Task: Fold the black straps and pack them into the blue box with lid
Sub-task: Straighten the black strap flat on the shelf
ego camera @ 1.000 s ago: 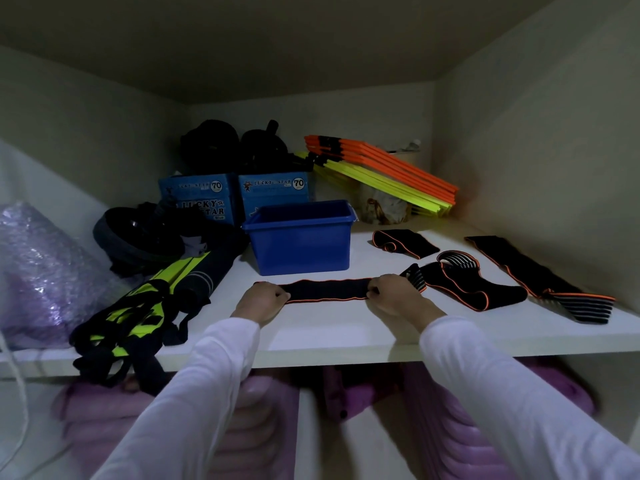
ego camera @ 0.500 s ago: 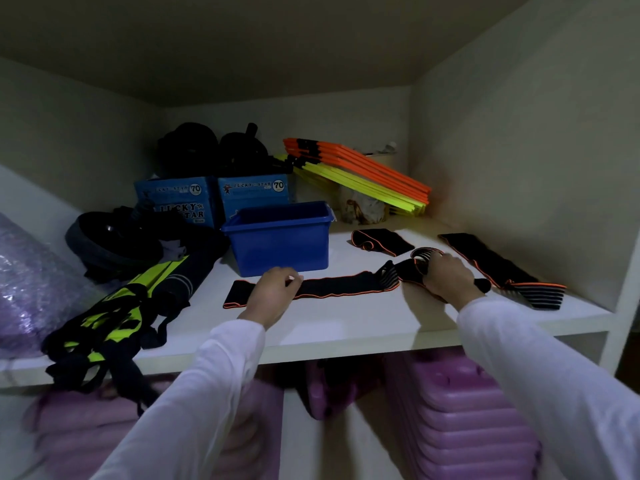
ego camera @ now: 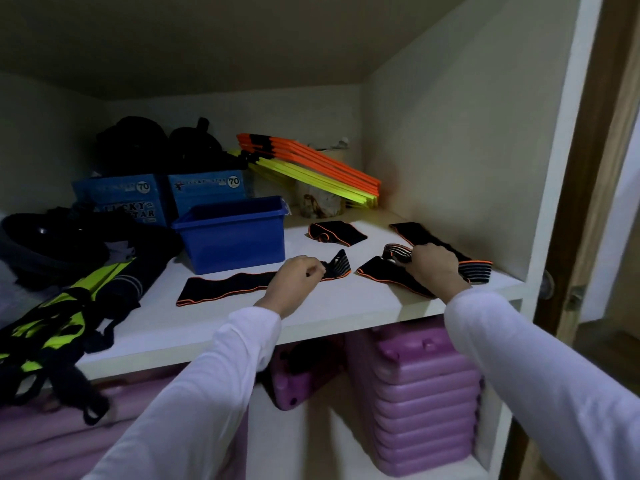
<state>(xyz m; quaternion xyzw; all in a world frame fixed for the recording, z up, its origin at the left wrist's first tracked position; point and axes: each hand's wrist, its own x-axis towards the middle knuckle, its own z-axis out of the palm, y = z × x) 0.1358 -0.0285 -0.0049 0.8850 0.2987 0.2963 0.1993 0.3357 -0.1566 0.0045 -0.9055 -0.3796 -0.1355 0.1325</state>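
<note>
A long black strap (ego camera: 225, 287) with orange edging lies flat on the white shelf (ego camera: 329, 306). My left hand (ego camera: 296, 277) pinches it near its striped right end. My right hand (ego camera: 431, 266) grips the striped end of a second black strap (ego camera: 384, 273) to the right. A third strap (ego camera: 446, 247) lies along the right wall, partly under my right hand. A folded strap (ego camera: 336, 233) rests further back. The open blue box (ego camera: 235, 235) stands just behind the long strap; I see no lid.
Two blue cardboard boxes (ego camera: 204, 192) and black gear sit behind the blue box. Orange and yellow flat bars (ego camera: 311, 168) lean at the back. Black and neon-yellow vests (ego camera: 62, 320) hang over the shelf's left front edge. Purple cases (ego camera: 415, 393) are stacked below.
My left hand slid right along the long strap to its striped end. My right hand stayed on the second strap at the right. The camera swung right.
</note>
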